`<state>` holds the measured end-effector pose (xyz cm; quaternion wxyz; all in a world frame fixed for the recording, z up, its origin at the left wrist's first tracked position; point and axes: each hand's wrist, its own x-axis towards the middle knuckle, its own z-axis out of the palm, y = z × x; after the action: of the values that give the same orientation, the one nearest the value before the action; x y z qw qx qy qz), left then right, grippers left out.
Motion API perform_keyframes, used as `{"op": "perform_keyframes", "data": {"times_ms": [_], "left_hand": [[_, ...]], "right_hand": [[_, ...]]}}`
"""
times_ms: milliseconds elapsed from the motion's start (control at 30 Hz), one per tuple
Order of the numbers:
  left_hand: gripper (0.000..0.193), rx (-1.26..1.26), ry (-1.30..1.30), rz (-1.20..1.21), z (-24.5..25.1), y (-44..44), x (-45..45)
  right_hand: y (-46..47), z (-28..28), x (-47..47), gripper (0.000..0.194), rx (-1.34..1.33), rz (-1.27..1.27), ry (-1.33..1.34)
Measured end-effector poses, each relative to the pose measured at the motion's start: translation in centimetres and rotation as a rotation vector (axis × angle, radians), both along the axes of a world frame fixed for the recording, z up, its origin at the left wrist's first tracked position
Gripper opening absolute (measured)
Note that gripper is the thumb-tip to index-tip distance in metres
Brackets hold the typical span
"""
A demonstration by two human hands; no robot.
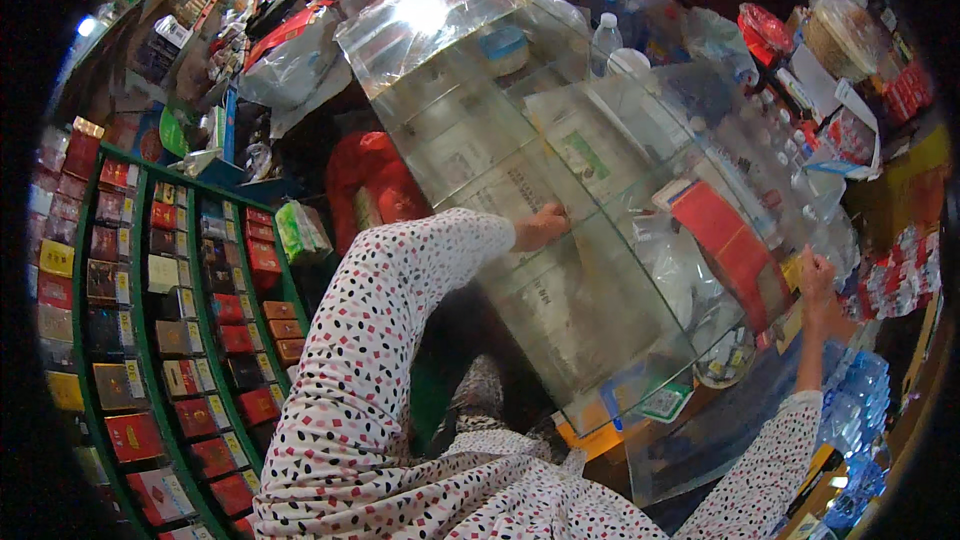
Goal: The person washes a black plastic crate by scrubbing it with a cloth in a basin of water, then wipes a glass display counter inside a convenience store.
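Before me lies a glass display case [592, 330] with clear panes and dividing seams. My left hand [544, 227] rests over it, fingers curled by a seam in the glass; any grip there is hidden. Across at the case's right side, my right hand [817, 277] is raised with bent fingers beside the glass edge. Whether it pinches the edge or clear plastic I cannot tell. Between the hands lies a long red carton [724, 247], near a clear plastic bag [679, 270]. A printed sheet with a green patch [581, 154] shows through the glass.
A green rack [142, 300] of small boxed packs stands at left. Wrapped water bottles [855, 397] are at lower right. A red bag [375, 180] hangs beside the case's left edge. Clear sheeting [420, 22], a bottle [607, 34] and packaged goods crowd the far side.
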<state>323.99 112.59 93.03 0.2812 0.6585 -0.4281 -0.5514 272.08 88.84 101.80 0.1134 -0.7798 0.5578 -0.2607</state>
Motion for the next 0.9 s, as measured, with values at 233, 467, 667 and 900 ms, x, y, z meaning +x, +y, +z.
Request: {"op": "perform_keyframes", "data": {"times_ms": [233,467,667,900], "left_hand": [[0.035,-0.118,0.598,-0.047,0.0,1.2,5.7],[0.029,0.171,0.764,0.103,14.8,5.3,16.2],[0.019,-0.309,0.485,0.308,24.9,3.1,28.1],[0.007,0.188,-0.039,0.369,11.0,-3.5,29.5]], "right_hand": [[0.9,1.5,2.3,0.042,0.2,-0.084,-0.081],[-1.9,-4.0,-3.8,0.031,-0.01,-0.094,0.046],[-2.0,-4.1,-5.9,0.02,-0.226,0.031,0.188],[0.2,-0.2,-4.6,0.026,-0.098,-0.002,0.162]]}}
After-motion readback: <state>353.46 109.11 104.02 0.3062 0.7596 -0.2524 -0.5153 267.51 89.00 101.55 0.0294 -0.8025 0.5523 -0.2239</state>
